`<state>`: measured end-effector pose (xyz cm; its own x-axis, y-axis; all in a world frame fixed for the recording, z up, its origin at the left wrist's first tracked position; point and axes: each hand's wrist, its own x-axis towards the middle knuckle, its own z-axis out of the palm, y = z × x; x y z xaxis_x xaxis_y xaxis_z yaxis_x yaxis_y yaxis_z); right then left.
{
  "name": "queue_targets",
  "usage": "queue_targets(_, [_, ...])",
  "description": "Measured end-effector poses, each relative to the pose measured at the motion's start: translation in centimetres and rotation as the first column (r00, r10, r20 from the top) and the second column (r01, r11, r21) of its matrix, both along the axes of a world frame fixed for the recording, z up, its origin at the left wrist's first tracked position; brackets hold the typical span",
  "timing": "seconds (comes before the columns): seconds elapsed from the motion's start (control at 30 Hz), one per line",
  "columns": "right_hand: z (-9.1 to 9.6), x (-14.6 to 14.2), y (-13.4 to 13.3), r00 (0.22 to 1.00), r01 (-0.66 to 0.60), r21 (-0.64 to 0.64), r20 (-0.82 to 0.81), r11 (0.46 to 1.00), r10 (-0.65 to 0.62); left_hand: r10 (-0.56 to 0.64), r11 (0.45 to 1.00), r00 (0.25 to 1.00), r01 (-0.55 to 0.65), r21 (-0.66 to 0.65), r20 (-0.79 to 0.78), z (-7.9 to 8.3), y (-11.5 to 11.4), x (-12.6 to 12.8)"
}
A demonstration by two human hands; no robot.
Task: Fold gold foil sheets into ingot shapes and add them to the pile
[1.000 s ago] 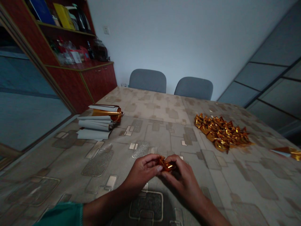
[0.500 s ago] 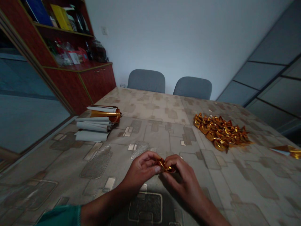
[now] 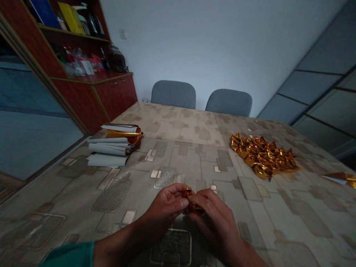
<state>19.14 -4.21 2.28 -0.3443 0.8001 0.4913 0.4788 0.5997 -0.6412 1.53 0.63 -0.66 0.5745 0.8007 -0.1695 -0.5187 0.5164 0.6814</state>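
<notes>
My left hand and my right hand meet just above the table's near edge. Both pinch a small folded piece of gold foil paper, which is mostly covered by the fingers. A pile of several folded gold foil pieces lies on the patterned tablecloth to the right, out of reach of either hand. A stack of rolled gold-and-white sheets lies to the left.
Two grey chairs stand at the table's far side. A red-brown cabinet with cluttered shelves stands at the back left. One loose gold sheet lies at the right edge.
Both hands have drawn slightly nearer and lower, and the fingers have closed further over the gold piece, so less of it shows.
</notes>
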Motion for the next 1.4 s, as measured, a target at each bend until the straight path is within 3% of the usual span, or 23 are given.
queue_targets(0.2, [-0.3, -0.1, 0.0, 0.989, 0.076, 0.036, 0.122, 0.996, -0.080, -0.017, 1.000, 1.000, 0.018, -0.012, 0.022, -1.1, 0.1, 0.0])
queue_targets(0.77, [-0.2, -0.4, -0.3, 0.955, 0.120, 0.038, 0.268, 0.992, -0.125, -0.077, 0.997, 0.997, 0.077, -0.003, -0.020, -0.3, 0.0, -0.2])
queue_targets(1.0, [0.6, 0.5, -0.1, 0.993, 0.053, 0.109, 0.100, 0.993, -0.063, 0.012, 0.999, 1.000, -0.011, 0.047, -0.016, -0.1, 0.5, -0.2])
queue_targets(1.23, [0.2, 0.6, 0.1, 0.972, 0.046, 0.157, 0.222, 0.986, -0.081, -0.016, 0.999, 1.000, 0.016, 0.028, -0.010, 1.1, 0.4, -0.3])
queue_targets(1.4, [0.6, 0.5, 0.1, 0.987, 0.014, 0.100, 0.160, 0.995, -0.030, -0.013, 1.000, 1.000, 0.013, -0.001, -0.026, 1.0, 0.3, -0.3])
